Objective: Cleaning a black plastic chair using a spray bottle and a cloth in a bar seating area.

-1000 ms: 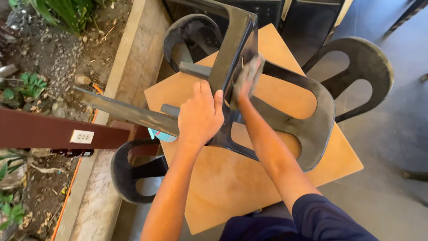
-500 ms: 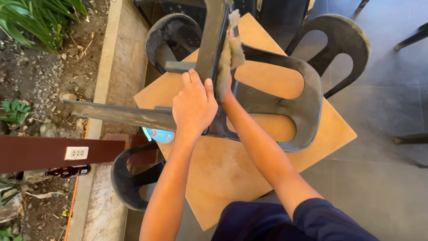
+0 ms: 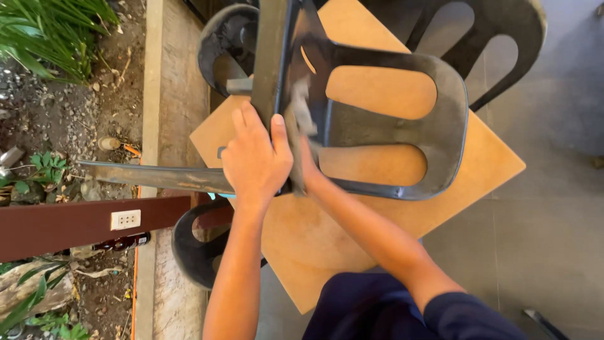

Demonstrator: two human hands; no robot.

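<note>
A black plastic chair (image 3: 454, 107) lies tipped over on a square wooden table (image 3: 484, 173), one leg (image 3: 157, 177) sticking out to the left. My left hand (image 3: 255, 160) grips the chair where the legs meet the seat. My right hand (image 3: 309, 165) is just behind it, partly hidden. It presses a blurred grey cloth (image 3: 301, 112) against the inside of the chair frame.
Other black chairs stand around the table at the back left (image 3: 220, 38), back right (image 3: 509, 25) and near left (image 3: 189, 252). A concrete ledge (image 3: 173, 94) borders a plant bed (image 3: 44, 38) on the left. A brown beam with a wall socket (image 3: 63, 223) crosses the lower left. Grey tiled floor lies to the right.
My right hand with the cloth has slid down the chair frame, closer to my left hand. The left hand has kept its grip; the view has moved nearer.
</note>
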